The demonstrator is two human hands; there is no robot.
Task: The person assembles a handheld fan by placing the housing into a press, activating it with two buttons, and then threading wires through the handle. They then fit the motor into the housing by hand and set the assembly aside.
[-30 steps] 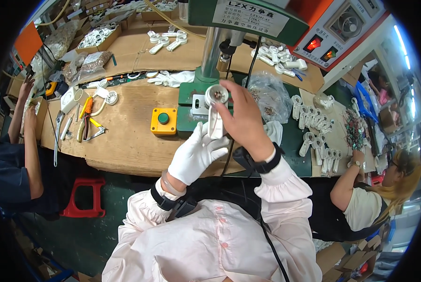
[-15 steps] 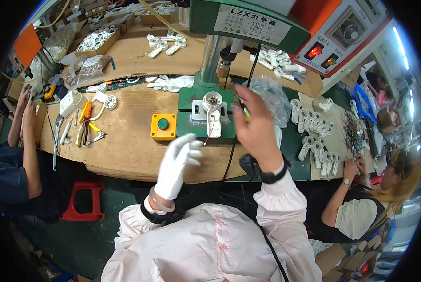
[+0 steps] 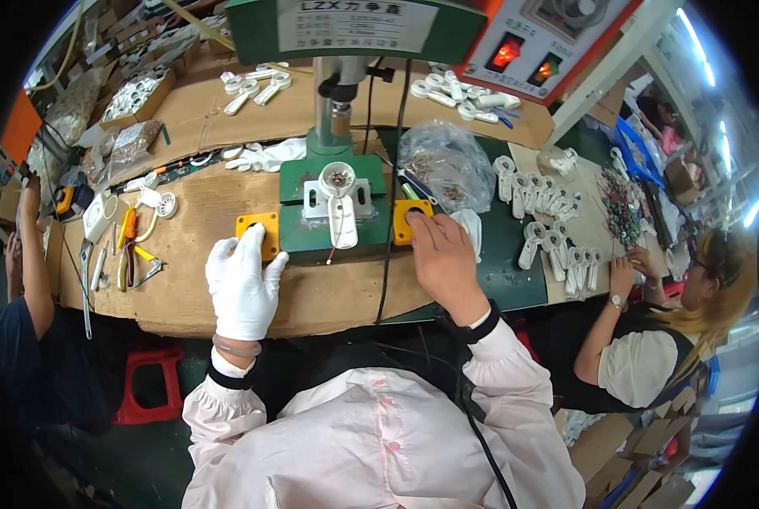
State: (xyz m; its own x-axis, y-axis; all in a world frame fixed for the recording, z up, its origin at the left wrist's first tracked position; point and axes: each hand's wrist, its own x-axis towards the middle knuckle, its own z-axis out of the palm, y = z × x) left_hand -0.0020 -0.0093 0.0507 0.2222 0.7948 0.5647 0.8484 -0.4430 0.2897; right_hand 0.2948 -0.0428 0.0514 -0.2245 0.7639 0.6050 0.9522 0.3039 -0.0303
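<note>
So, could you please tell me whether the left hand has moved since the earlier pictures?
Yes: the left hand has moved left against the green base, onto the left yellow box.

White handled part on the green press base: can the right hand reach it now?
Likely yes: the right hand is close by at the right yellow button box, and the white handled part lies uncovered. The black cable hangs between them but looks easy to pass.

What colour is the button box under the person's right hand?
Yellow; the button box shows best in the head view.
</note>
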